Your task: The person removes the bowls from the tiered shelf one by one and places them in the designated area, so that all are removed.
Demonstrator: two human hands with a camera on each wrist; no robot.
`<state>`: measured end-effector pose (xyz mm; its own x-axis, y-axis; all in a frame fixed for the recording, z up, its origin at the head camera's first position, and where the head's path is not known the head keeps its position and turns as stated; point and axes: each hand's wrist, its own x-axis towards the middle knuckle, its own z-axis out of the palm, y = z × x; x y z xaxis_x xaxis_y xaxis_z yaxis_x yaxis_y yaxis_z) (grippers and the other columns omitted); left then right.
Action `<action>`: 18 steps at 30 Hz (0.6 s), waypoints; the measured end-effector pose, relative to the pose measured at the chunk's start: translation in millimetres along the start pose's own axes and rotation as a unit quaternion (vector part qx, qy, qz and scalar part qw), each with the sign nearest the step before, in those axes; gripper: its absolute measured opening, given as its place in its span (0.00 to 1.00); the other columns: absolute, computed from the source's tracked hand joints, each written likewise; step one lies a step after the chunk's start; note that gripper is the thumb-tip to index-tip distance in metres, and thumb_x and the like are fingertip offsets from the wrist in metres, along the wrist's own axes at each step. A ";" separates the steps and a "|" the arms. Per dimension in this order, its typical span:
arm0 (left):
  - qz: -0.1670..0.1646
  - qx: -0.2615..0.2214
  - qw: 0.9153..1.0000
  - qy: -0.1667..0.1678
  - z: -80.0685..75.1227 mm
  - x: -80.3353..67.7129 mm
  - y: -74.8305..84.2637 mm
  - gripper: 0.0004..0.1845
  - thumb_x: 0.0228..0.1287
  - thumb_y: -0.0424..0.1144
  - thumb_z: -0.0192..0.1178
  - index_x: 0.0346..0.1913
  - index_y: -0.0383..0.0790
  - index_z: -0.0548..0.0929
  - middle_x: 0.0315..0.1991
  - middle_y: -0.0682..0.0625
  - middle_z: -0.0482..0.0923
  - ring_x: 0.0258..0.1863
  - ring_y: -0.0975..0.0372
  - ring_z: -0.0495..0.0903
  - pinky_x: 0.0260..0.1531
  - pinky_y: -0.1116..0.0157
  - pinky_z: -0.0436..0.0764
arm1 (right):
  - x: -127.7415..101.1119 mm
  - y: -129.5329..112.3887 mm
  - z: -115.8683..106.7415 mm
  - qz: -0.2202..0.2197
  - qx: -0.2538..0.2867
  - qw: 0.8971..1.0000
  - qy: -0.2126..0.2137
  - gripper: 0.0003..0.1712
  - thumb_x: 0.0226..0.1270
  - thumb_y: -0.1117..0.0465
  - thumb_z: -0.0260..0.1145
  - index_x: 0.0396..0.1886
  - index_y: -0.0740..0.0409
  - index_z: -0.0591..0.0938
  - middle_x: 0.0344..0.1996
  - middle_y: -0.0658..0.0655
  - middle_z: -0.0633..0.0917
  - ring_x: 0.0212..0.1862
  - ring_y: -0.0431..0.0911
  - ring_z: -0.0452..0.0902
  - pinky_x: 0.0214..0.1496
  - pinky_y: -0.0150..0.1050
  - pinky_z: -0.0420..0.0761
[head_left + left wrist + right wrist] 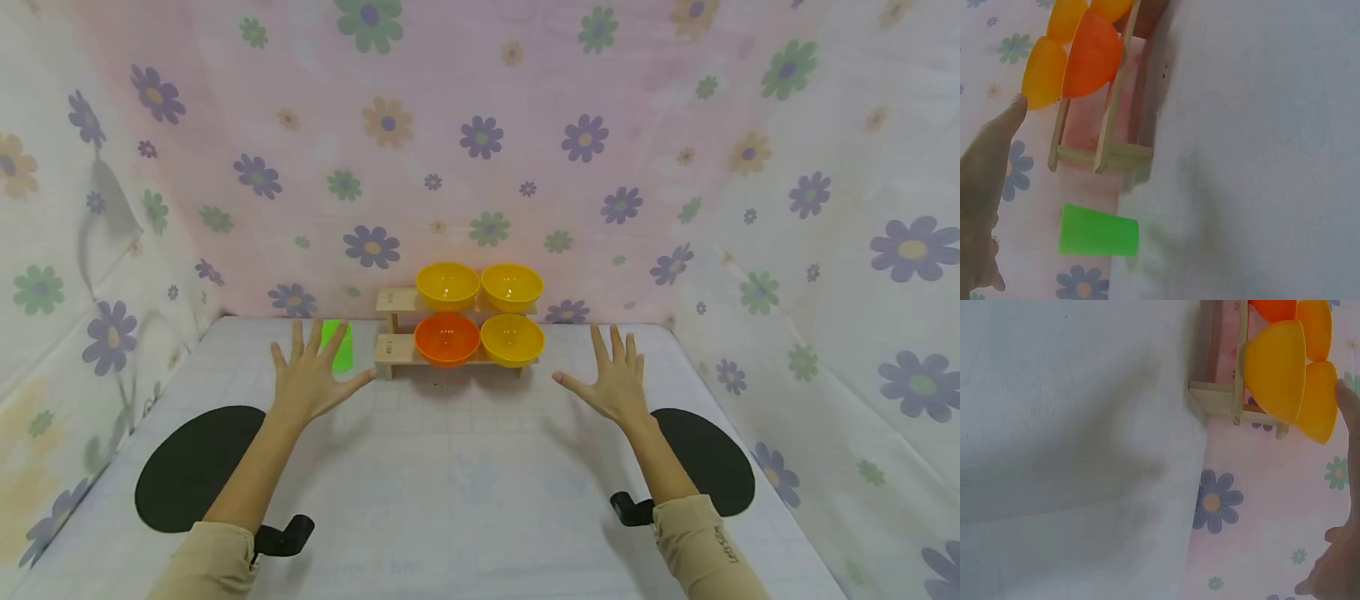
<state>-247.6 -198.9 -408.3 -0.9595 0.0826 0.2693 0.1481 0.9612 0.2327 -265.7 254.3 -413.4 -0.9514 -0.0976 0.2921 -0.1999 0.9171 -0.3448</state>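
Observation:
My left hand [309,379] is held above the table with fingers spread, partly covering a green cup [342,348] in the head view. On the other side my right hand [617,385] hovers with its fingers spread too, holding nothing. Between them, farther back, a two-step wooden rack [386,347] carries bowls. An orange bowl [447,340] and a yellow bowl [513,340] sit on the lower step; two more yellow bowls, one left [447,287] and one right [512,287], are on the upper step. The left wrist view shows the green cup [1099,231] standing beside the rack.
Two dark round mats lie on the white table [450,500], the left mat [197,475] and the right mat [708,467] each partly under a forearm. A black camera mount [285,537] juts from the left wrist. Flower-printed cloth [480,183] walls the back and sides.

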 end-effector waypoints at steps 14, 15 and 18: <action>0.008 -0.177 0.984 0.017 35.8 11.7 8.7 0.38 0.64 0.55 0.56 0.67 0.30 0.63 0.46 0.30 0.79 0.43 0.41 0.79 0.40 0.46 0.78 | 23.1 -13.6 29.6 -0.061 0.196 0.979 -0.016 0.61 0.47 0.50 0.76 0.74 0.61 0.50 0.71 0.66 0.54 0.71 0.62 0.48 0.65 0.63 0.55; 0.009 -0.198 0.980 0.015 40.0 13.4 9.1 0.37 0.64 0.53 0.57 0.66 0.30 0.64 0.48 0.30 0.78 0.45 0.41 0.78 0.42 0.46 0.77 | 25.1 -15.2 31.6 -0.064 0.200 0.977 -0.018 0.61 0.47 0.51 0.77 0.74 0.63 0.51 0.71 0.67 0.55 0.70 0.62 0.50 0.65 0.62 0.57; 0.001 -0.257 0.966 0.009 53.8 18.8 10.5 0.36 0.63 0.50 0.60 0.65 0.28 0.64 0.54 0.28 0.73 0.51 0.39 0.75 0.47 0.46 0.75 | 30.1 -20.6 36.8 -0.060 0.221 0.973 -0.026 0.61 0.46 0.53 0.77 0.73 0.62 0.51 0.70 0.67 0.56 0.67 0.63 0.56 0.61 0.60 0.65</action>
<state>-276.9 -173.1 -451.1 -0.9555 0.0758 0.2851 0.2540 0.7027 0.6646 -298.9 218.3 -430.3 -0.9230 -0.2247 0.3124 -0.3814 0.6431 -0.6641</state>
